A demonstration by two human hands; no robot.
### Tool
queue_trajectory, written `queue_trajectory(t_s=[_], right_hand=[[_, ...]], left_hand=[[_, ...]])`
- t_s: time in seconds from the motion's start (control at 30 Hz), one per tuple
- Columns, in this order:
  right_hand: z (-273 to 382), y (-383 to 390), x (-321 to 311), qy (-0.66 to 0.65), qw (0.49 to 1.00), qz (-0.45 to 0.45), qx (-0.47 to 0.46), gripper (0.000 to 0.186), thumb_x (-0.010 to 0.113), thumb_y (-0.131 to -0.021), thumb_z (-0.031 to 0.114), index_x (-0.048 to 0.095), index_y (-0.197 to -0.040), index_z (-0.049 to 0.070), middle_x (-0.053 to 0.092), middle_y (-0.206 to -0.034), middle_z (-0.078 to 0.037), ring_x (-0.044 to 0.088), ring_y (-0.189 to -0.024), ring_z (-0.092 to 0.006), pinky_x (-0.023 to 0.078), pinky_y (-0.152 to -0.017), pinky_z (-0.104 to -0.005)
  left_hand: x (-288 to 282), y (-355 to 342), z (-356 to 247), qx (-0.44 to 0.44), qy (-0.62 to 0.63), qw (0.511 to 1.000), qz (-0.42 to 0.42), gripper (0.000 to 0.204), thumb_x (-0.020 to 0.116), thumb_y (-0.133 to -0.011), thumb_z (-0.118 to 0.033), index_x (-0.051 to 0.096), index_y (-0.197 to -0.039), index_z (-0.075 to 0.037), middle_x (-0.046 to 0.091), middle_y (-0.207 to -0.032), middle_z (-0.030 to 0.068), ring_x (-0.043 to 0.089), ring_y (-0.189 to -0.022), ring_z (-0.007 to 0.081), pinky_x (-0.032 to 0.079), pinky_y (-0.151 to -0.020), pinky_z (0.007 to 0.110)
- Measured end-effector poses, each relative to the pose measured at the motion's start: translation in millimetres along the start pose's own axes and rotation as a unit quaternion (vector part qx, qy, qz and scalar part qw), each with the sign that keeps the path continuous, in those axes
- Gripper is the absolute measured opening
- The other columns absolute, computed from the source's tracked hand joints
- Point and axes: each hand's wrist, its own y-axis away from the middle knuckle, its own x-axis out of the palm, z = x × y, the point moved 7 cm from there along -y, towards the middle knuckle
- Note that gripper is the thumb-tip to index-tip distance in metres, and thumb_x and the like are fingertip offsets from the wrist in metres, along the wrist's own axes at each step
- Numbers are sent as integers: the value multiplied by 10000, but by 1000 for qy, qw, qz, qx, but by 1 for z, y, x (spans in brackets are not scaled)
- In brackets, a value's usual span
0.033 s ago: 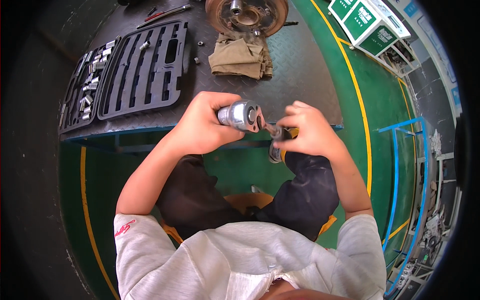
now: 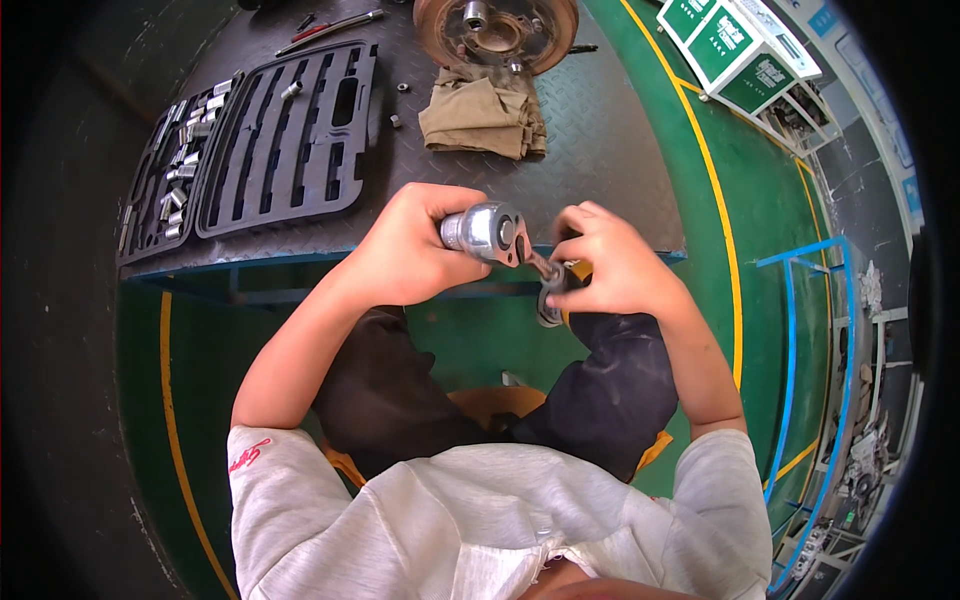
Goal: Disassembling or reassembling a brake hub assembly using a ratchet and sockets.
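Observation:
My left hand (image 2: 408, 245) is closed around a chrome socket at the head of a ratchet wrench (image 2: 507, 236), held above the table's near edge. The ratchet's round head faces up, and its handle slants down and right toward my right hand (image 2: 615, 262). That hand has its fingers curled about the handle's far part, thumb below and index finger raised. Its grip looks loose, and the handle's end is partly hidden by the fingers. Beyond my hands lies a folded brown cloth (image 2: 480, 118), against a rusty brake drum (image 2: 545, 40) with a socket (image 2: 475, 14) on it.
An open black socket case (image 2: 345, 185) lies at the left, with several loose sockets (image 2: 180, 172) in its far-left half. Small metal pieces (image 2: 396, 121) and a red-handled tool (image 2: 320, 33) rest on the dark metal table (image 2: 610, 150). A blue frame (image 2: 785, 370) stands at the right.
My right hand's fingers have shifted slightly around the handle, and the handle's blurred end now shows more sharply, a little lower. My left hand stays almost in place.

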Motion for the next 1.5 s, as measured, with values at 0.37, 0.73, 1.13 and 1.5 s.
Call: queue_trajectory(t_s=[0.37, 0.73, 1.13, 1.5], right_hand=[[29, -10, 57, -675, 724, 136, 29, 508, 472, -1019, 508, 564, -899, 23, 455, -682, 3, 372, -553, -76, 278, -492, -231], [31, -26, 53, -551, 828, 92, 47, 455, 587, -977, 444, 612, -826, 16, 478, -646, 43, 407, -567, -42, 317, -505, -237], [29, -20, 43, -552, 833, 1, 43, 478, 499, -927, 439, 502, -647, 51, 427, -585, 33, 363, -536, -61, 274, -500, -246], [4, -5, 32, -598, 801, -14, 14, 672, 553, -887, 685, 509, -704, 39, 446, -608, 12, 359, -512, -49, 259, -457, -222]], left_hand=[[12, 8, 10, -53, 6, 995, 82, 167, 680, -699, -3, 623, -857, -3, 561, -669, 39, 503, -640, 81, 430, -580, 297], [-2, 16, 11, -37, -136, 986, 89, 201, 731, -676, -70, 608, -800, 29, 574, -649, 167, 526, -569, 244, 444, -579, 371], [-53, 14, 15, 8, -231, 972, -50, 184, 731, -700, -98, 626, -801, 14, 579, -638, 123, 569, -609, 188, 459, -583, 344], [-377, 124, 94, -235, -626, 584, -460, 438, 521, -940, -408, 604, -1045, 10, 673, -1022, 259, 634, -993, 433, 491, -868, 514]])
